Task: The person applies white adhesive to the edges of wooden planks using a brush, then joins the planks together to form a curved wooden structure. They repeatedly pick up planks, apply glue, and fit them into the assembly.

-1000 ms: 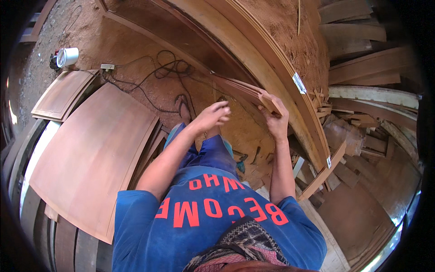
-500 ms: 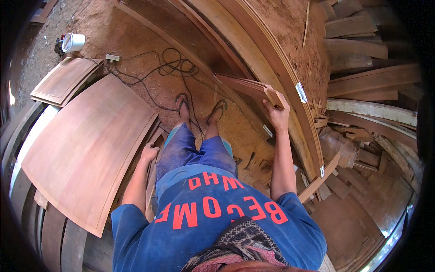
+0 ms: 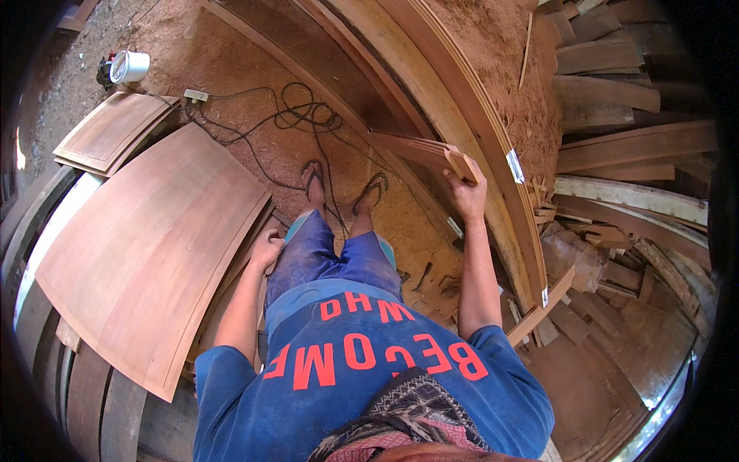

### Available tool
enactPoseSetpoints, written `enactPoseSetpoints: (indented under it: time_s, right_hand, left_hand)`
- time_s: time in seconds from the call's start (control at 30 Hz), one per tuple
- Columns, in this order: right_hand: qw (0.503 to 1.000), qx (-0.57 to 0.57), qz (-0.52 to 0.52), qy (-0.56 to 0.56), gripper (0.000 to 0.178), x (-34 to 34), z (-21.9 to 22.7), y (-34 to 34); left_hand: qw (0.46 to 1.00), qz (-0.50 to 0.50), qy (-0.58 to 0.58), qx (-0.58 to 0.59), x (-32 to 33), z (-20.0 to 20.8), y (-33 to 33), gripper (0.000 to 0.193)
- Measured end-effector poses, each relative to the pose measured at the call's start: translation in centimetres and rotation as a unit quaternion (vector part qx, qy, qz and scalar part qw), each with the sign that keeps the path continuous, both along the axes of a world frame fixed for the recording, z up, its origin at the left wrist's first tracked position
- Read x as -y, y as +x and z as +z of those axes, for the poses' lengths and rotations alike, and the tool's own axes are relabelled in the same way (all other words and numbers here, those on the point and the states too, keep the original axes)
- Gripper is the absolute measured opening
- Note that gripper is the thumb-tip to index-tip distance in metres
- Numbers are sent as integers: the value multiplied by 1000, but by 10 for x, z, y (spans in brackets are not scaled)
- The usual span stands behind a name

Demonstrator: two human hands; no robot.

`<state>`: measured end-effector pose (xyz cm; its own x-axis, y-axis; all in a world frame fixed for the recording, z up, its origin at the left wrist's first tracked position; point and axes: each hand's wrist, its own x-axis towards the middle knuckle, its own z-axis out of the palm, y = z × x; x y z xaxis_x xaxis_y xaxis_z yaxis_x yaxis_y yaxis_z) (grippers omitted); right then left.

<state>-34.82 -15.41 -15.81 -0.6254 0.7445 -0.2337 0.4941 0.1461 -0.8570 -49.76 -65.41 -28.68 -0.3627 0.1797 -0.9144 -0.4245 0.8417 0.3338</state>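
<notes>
My right hand (image 3: 467,194) grips the near end of a thin reddish-brown wooden panel (image 3: 416,144), fingers below and thumb along its edge. The panel stands tilted beside a stack of long boards (image 3: 431,85) that looks curved in this view. Close to my left thigh hangs my left hand (image 3: 267,249), its fingers curled in with nothing visible in them. To its left lies a wide, smooth wooden panel (image 3: 146,246), flat on top of other panels.
A smaller panel stack (image 3: 115,131) and a white bucket (image 3: 130,68) are at the far left. A dark cable (image 3: 289,115) lies looped on the dusty floor near my feet, with a power strip (image 3: 196,95). Loose planks (image 3: 608,92) and offcuts (image 3: 608,235) pile up at right.
My left hand has moved a little to the right and in toward my thigh. My right hand keeps its hold on the panel, shifting only slightly.
</notes>
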Motion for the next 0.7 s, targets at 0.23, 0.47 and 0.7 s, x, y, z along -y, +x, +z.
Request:
enactPoseSetpoints:
  time_s: [0.23, 0.47, 0.7]
  right_hand:
    - [1000, 21, -3, 12, 43, -24, -12, -14]
    - [1000, 15, 1, 10, 44, -22, -17, -18]
    - [997, 66, 26, 12, 45, -17, -9, -20]
  left_hand:
    - [998, 31, -43, 17, 25, -19, -2, 65]
    - [998, 44, -38, 22, 27, -14, -10, 66]
    - [999, 31, -16, 15, 2, -7, -29, 65]
